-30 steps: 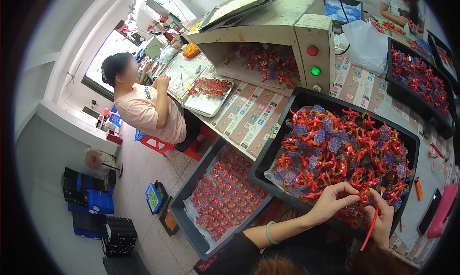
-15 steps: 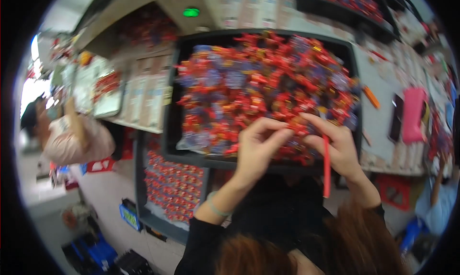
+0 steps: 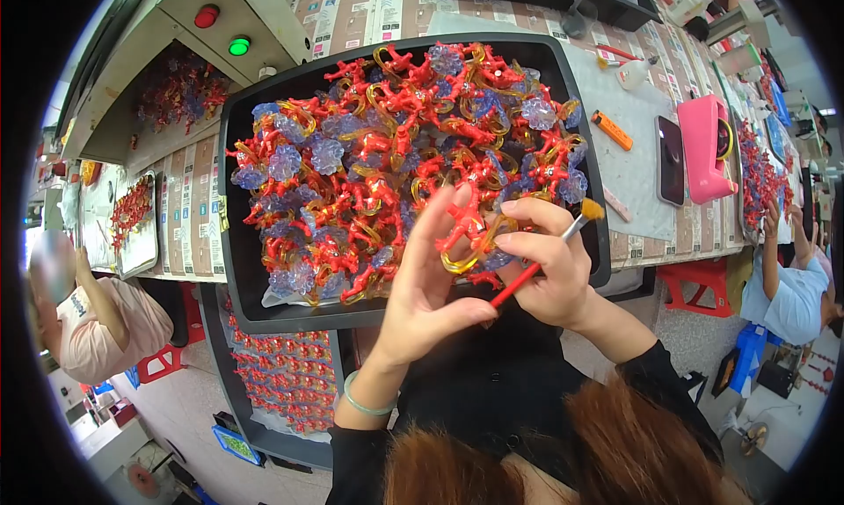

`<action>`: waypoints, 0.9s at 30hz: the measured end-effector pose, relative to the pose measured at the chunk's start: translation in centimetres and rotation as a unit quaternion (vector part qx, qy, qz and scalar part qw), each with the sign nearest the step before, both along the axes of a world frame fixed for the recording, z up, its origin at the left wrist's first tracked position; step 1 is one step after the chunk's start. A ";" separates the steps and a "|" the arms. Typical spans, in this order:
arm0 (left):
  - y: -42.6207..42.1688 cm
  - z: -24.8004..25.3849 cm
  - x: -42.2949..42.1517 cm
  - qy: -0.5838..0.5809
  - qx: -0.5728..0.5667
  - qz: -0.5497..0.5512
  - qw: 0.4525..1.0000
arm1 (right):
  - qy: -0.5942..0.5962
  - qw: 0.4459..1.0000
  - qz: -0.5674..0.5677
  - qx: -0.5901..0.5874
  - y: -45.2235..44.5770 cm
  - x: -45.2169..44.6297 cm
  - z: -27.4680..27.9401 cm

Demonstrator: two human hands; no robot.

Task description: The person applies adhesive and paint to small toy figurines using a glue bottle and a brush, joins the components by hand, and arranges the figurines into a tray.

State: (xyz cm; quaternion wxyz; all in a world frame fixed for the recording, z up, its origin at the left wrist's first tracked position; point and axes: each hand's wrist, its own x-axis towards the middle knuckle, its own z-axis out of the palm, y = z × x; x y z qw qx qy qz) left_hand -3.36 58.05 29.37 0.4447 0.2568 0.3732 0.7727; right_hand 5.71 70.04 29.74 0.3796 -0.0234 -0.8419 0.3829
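A red figurine sits between two bare hands above a black tray of similar pieces on the bench. From my distant post I see it just right of the left hand, its body pointing roughly away from the wearer. The right hand looks the nearer, its fingertips at the figurine's side; whether they pinch it, I cannot tell. That hand grips a brush, which slants from bristles beyond the knuckles down to a handle end beside the left thumb. The left hand stands wide, fingers raised, thumb spread low; I cannot make out whether it supports the figurine. The forearms angle in from either side, a bangle on the left wrist. Well right of the right hand lies a phone.
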 end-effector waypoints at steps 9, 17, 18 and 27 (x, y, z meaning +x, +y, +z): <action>-0.2 0.4 0.2 0.004 -0.004 0.050 0.999 | 0.008 0.974 0.050 -0.221 1.0 0.8 0.7; 0.2 -0.5 1.0 0.262 -0.143 0.122 0.947 | -0.151 0.955 0.131 -0.218 1.0 -0.5 3.1; 0.4 -0.7 1.0 0.305 -0.139 0.135 0.933 | -0.157 0.961 0.110 -0.198 1.0 -0.8 2.8; 0.3 -0.6 0.8 0.303 -0.159 0.111 0.933 | -0.148 0.982 0.090 -0.074 1.6 -1.4 1.5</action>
